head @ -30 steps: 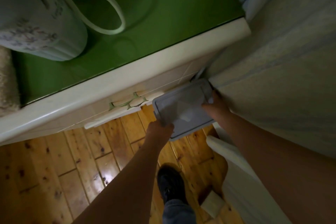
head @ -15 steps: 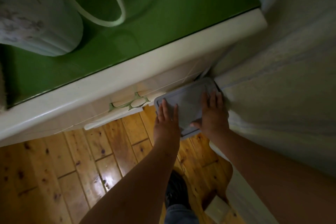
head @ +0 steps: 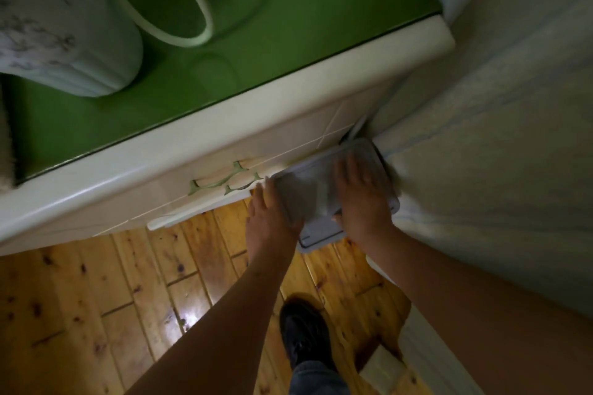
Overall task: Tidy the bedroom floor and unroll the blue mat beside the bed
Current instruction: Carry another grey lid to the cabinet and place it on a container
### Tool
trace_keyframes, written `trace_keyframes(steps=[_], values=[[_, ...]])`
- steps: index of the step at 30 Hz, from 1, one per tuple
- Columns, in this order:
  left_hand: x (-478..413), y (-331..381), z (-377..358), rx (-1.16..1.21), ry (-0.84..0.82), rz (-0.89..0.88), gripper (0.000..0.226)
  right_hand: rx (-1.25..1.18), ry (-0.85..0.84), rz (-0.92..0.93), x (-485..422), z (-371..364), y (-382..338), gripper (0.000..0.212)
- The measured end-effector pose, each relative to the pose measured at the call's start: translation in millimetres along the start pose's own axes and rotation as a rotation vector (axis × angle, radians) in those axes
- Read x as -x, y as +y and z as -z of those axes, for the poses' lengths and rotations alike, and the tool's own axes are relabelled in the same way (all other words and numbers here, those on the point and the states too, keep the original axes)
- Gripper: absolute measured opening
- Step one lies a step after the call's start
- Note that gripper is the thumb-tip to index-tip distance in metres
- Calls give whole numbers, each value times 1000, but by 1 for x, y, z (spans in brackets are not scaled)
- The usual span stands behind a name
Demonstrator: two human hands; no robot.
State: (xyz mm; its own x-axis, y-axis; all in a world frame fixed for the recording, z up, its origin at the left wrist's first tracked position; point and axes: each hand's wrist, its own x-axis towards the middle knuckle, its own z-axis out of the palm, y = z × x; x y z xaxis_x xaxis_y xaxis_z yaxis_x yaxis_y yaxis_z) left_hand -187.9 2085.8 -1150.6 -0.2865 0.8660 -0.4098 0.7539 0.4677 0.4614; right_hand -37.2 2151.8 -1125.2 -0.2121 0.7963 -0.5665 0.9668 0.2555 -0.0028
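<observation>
A grey plastic box with a lid [head: 309,199] sits low in the corner where the white cabinet front [head: 224,151] meets the bed's pale cover [head: 497,138]. My right hand [head: 362,199] lies flat on the lid with straight fingers. My left hand [head: 272,218] rests against the box's left edge, its fingers straight and pointing toward the cabinet. The blue mat is not in view.
The cabinet has a glossy green top [head: 305,42] bearing a pale bag [head: 64,26] with a loop handle [head: 192,9]. Below are wooden floor planks [head: 96,314], my black shoe [head: 305,337] and a small white block [head: 382,369] by the bed base.
A second ago both hands gripped the box by its edges. They then opened flat on the lid, and the left hand has since slid to the left edge. The box sits nearer the corner.
</observation>
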Motion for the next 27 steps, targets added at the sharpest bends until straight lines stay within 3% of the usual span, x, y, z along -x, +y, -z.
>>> trace_keyframes(steps=[3, 6, 7, 8, 10, 12, 15, 19, 22, 25, 27], values=[[-13, -11, -5, 310, -209, 388, 111, 33, 15, 308, -4, -5, -24, 88], [-17, -13, -4, 665, -413, 635, 132, 69, -31, 408, -3, -20, -37, 84], [-17, -13, -5, 822, -442, 700, 130, 80, -40, 403, -2, -25, -37, 81], [-15, -14, -6, 923, -423, 758, 108, 85, -40, 394, -2, -30, -37, 79], [-6, -11, -9, 939, -330, 754, 54, 94, -25, 376, -1, -34, -37, 83], [7, -4, -10, 889, -223, 726, 32, 102, -28, 378, -1, -33, -38, 93], [20, 10, -8, 978, -111, 761, 26, 72, -54, 389, 0, -29, -36, 96], [20, 18, -8, 1003, -29, 844, 41, 41, -63, 400, -1, -24, -35, 91], [17, 21, -11, 1075, -20, 932, 42, 34, -61, 393, -1, -26, -35, 91], [6, 10, -9, 1159, -68, 1033, 20, 26, -62, 393, 0, -28, -34, 92], [-1, -2, -11, 1073, -144, 945, 19, 21, -55, 394, -1, -29, -34, 89]])
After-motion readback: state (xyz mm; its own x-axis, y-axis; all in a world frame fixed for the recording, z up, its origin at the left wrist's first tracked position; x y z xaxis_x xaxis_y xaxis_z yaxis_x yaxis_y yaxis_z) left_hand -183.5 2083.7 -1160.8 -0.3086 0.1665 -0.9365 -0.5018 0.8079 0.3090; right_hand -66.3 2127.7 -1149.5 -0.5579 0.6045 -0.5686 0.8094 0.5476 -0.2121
